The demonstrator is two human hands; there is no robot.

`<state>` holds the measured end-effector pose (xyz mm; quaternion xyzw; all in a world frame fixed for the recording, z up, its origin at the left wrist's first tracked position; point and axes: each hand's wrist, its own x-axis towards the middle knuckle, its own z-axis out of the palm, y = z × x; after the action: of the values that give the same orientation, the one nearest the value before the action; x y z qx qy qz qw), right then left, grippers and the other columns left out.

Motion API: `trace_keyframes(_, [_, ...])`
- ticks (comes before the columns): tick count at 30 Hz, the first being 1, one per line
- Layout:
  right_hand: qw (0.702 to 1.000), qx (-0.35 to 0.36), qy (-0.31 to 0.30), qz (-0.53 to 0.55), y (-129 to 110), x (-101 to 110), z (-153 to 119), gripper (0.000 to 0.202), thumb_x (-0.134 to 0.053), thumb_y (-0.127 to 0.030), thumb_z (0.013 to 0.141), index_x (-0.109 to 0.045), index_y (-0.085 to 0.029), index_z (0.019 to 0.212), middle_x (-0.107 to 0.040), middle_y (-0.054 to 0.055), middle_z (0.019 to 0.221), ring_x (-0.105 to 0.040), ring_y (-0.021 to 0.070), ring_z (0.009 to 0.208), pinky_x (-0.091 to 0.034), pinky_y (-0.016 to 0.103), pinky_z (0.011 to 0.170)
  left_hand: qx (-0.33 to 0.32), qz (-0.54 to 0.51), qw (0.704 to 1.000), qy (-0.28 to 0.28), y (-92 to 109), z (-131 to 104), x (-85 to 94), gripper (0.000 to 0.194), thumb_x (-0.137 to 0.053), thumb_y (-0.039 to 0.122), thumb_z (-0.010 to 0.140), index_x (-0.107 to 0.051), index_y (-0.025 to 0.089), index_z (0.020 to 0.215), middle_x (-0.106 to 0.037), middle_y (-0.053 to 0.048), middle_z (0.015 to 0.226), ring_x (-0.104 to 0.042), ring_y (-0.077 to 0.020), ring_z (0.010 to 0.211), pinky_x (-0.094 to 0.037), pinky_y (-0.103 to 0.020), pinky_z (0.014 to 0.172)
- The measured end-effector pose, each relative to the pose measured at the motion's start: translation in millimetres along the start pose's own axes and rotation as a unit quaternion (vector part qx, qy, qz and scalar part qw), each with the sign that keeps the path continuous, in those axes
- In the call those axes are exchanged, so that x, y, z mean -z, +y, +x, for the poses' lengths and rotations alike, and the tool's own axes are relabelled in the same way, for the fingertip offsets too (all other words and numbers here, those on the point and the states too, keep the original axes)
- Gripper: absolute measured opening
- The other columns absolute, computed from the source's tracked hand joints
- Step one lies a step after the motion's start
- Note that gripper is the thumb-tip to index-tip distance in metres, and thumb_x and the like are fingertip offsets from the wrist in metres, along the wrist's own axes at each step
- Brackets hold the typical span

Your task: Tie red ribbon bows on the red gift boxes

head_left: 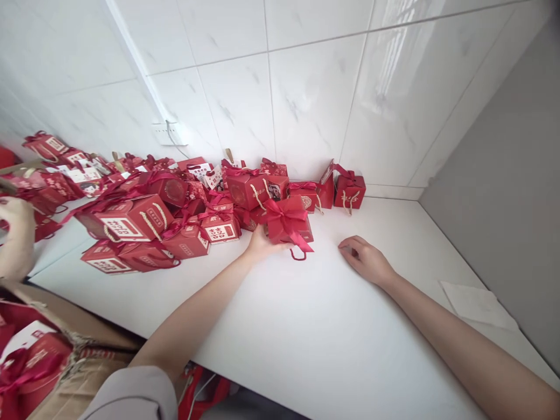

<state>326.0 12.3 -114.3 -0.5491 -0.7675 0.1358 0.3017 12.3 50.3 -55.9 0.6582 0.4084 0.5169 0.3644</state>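
Observation:
My left hand (261,241) is closed around the left side of a red gift box (286,224) topped with a shiny red ribbon bow. A dark red cord handle (298,255) hangs at its front. Over the white table to the right is my right hand (365,258), its fingers loosely curled in with nothing visible in them. Behind the held box stand a red box with a rope handle (304,198) and another ribboned box (350,189) near the wall. The held box hides part of the row behind it.
Many red gift boxes (131,219) are piled at the left and along the tiled wall. A cardboard carton (83,373) with more boxes is at lower left. Another person's hand (15,236) shows at the left edge. White paper (479,304) lies at right by a grey partition (503,175).

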Motion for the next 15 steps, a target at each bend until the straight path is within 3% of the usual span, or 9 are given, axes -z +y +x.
trace_keyframes(4, [1.0,0.0,-0.004,0.001,0.9,-0.2,-1.1,0.019,-0.049,-0.034,0.093,-0.064,-0.026,0.1,-0.065,0.004,0.11,-0.063,0.0164,0.068,-0.053,0.035,0.071,0.02,0.007,0.999,0.048,19.2,-6.1,41.5,0.071,-0.092,0.037,0.049,-0.059,0.016,0.109,-0.072,-0.016,0.111,-0.07,-0.0346,0.103,-0.056,-0.056,0.092])
trace_keyframes(8, [1.0,0.0,-0.007,-0.001,1.7,-0.5,-1.2,0.019,-0.049,-0.037,0.093,-0.065,-0.027,0.099,-0.066,0.005,0.11,-0.063,0.0171,0.067,-0.053,0.036,0.067,0.033,0.033,0.995,0.091,24.3,-11.2,84.8,0.078,-0.094,0.034,0.041,-0.06,0.017,0.109,-0.074,-0.013,0.096,-0.072,-0.0339,0.088,-0.059,-0.055,0.083])
trace_keyframes(12, [1.0,-0.005,-0.009,-0.008,2.3,-1.5,-1.3,0.019,-0.049,-0.037,0.093,-0.064,-0.028,0.1,-0.066,0.003,0.11,-0.064,0.0168,0.066,-0.054,0.036,0.067,0.006,0.068,0.971,0.227,6.1,-10.2,115.9,0.079,-0.092,0.034,0.042,-0.056,0.021,0.111,-0.072,-0.011,0.103,-0.071,-0.0337,0.097,-0.057,-0.056,0.09])
trace_keyframes(15, [1.0,-0.008,-0.007,-0.006,2.1,-1.6,-1.8,0.018,-0.05,-0.036,0.093,-0.064,-0.029,0.101,-0.066,0.002,0.112,-0.064,0.0164,0.066,-0.054,0.036,0.069,-0.018,0.094,0.95,0.299,-12.7,-8.3,127.0,0.074,-0.091,0.033,0.048,-0.052,0.022,0.111,-0.07,-0.011,0.105,-0.067,-0.033,0.106,-0.05,-0.058,0.1])
